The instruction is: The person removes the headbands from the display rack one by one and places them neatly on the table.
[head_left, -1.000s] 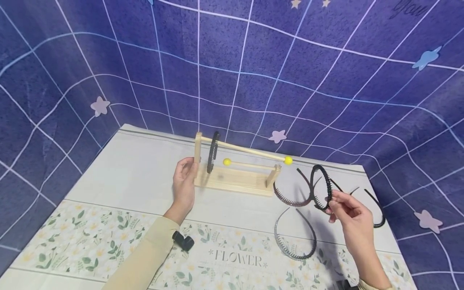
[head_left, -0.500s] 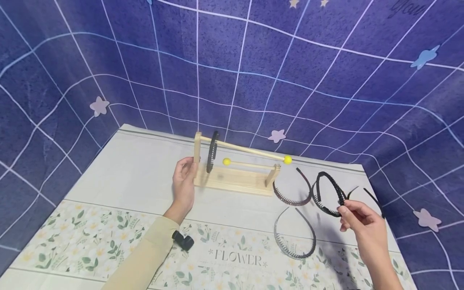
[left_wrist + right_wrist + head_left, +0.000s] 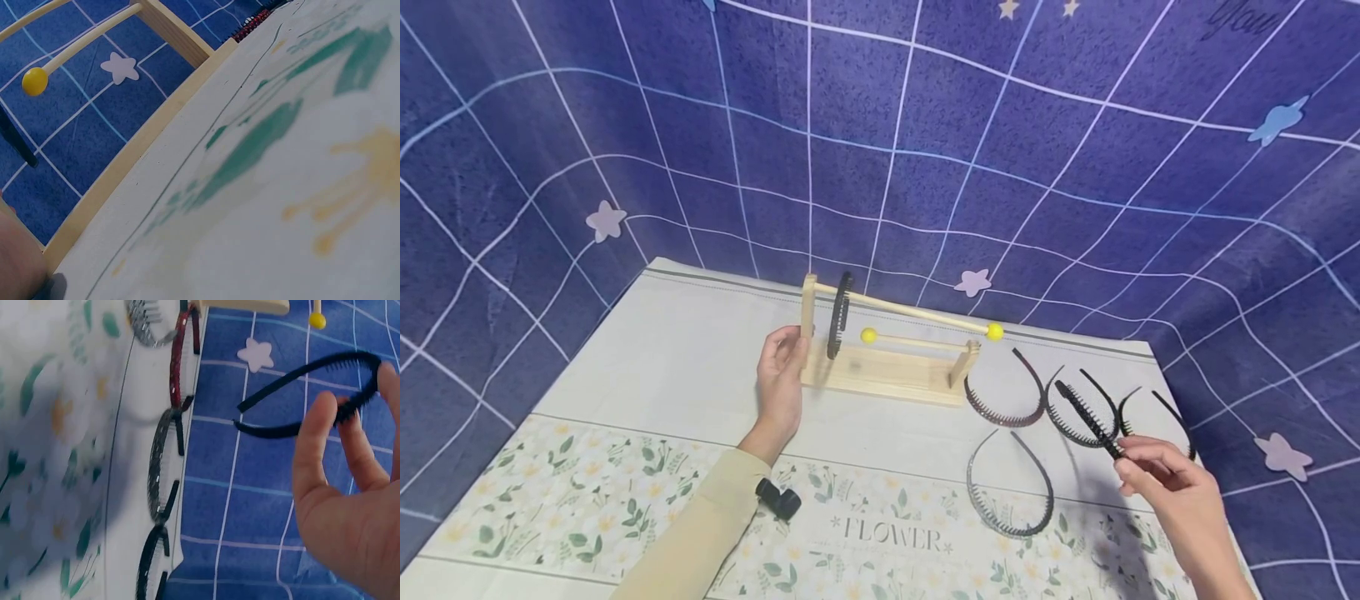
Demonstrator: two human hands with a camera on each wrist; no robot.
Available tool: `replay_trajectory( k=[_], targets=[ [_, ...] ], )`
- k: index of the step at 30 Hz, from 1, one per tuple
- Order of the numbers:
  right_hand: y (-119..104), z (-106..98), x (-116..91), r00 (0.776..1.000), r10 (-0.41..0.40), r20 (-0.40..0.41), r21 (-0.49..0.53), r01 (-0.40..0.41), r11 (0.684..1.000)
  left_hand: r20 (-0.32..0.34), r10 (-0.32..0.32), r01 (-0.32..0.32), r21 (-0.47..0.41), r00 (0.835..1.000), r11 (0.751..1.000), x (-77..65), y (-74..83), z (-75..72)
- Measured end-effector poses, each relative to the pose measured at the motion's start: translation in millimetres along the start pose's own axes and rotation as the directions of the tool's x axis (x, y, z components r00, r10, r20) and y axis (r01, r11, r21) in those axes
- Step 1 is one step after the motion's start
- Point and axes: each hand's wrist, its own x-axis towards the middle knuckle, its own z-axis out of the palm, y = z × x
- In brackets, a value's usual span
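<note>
My left hand (image 3: 781,387) grips the left post of a light wooden stand (image 3: 887,375), which has two rods with yellow ball ends. A black toothed headband (image 3: 838,325) hangs on the upper rod near that post. In the left wrist view the base edge of the stand runs diagonally, and part of the hand (image 3: 19,262) shows at the lower left. On the right, my right hand (image 3: 1176,492) pinches another black headband (image 3: 269,431) between thumb and fingers, raised over the table. From the head view this band appears nearly edge-on, its tip pointing up and left.
Right of the stand lie a dark red headband (image 3: 1003,419), a dark headband (image 3: 1099,387) overlapped by the held one, and a black one (image 3: 1175,412) partly behind the right hand. A grey headband (image 3: 1000,523) lies nearer. Blue cloth (image 3: 925,167) surrounds the table (image 3: 647,358).
The right hand has moved right and toward me with its headband, turning it from an open loop to nearly edge-on. The left hand and the stand have stayed put.
</note>
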Motion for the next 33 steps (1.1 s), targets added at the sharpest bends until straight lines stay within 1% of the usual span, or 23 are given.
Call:
replay_trajectory(
  k=[2,4,7,9,11,14,16,19,23,25,28,30,31,32,33],
  targets=[
    [3.7,-5.9,-1.4,0.998,-0.037,0.052,-0.03,0.039,0.999,-0.001,-0.002,0.002,-0.001,1.0,1.0,-0.1,0.1,0.0],
    [8.3,-12.3,-2.8,0.991,-0.083,0.105,-0.082,0.092,0.992,-0.001,-0.003,0.003,0.001,1.0,1.0,-0.1,0.2,0.1],
    [15.7,-22.3,-5.7,0.976,-0.142,0.166,-0.167,0.17,0.971,0.001,0.0,0.0,-0.009,1.0,1.0,-0.2,0.3,1.4],
    [21.1,-29.3,-7.3,0.96,-0.183,0.212,-0.204,0.227,0.952,0.002,0.003,-0.003,-0.013,1.0,1.0,-0.3,0.2,2.1],
    [28.3,-36.4,-8.0,0.934,-0.241,0.262,-0.172,0.291,0.941,0.004,0.006,-0.006,-0.018,1.0,1.0,-0.2,0.0,2.7],
    [38.1,-44.9,-8.9,0.899,-0.292,0.327,-0.168,0.36,0.918,0.0,0.006,-0.006,-0.019,1.0,1.0,0.1,-0.1,2.8],
    [43.5,-48.8,-9.8,0.881,-0.313,0.354,-0.186,0.395,0.9,-0.003,0.004,-0.004,-0.017,1.0,1.0,0.2,-0.2,2.3],
    [48.0,-52.7,-11.6,0.873,-0.319,0.37,-0.207,0.412,0.888,-0.004,-0.004,0.004,-0.016,1.0,1.0,0.2,-0.3,1.4],
    [47.3,-57.7,-16.1,0.883,-0.291,0.37,-0.27,0.401,0.875,0.008,-0.016,0.016,-0.002,1.0,1.0,0.1,0.5,0.7],
    [45.3,-60.7,-19.0,0.898,-0.25,0.362,-0.362,0.383,0.85,0.012,-0.018,0.018,0.003,1.0,1.0,0.1,0.6,0.4],
    [45.1,-66.5,-22.0,0.902,-0.22,0.37,-0.44,0.379,0.814,0.012,-0.015,0.015,-0.005,1.0,1.0,0.0,0.1,0.0],
    [46.8,-70.5,-23.1,0.899,-0.211,0.384,-0.473,0.388,0.791,0.008,-0.013,0.013,-0.013,1.0,1.0,0.2,-0.2,0.0],
    [48.2,-72.8,-23.2,0.892,-0.213,0.398,-0.478,0.4,0.782,0.006,-0.012,0.012,-0.015,1.0,1.0,0.2,-0.3,0.1],
    [50.0,-75.1,-23.3,0.885,-0.215,0.413,-0.479,0.412,0.775,0.004,-0.012,0.012,-0.018,1.0,1.0,0.3,-0.4,0.3],
    [52.2,-77.2,-23.3,0.877,-0.221,0.427,-0.467,0.422,0.777,0.001,-0.012,0.012,-0.022,1.0,1.0,0.2,-0.2,0.6]
  ],
)
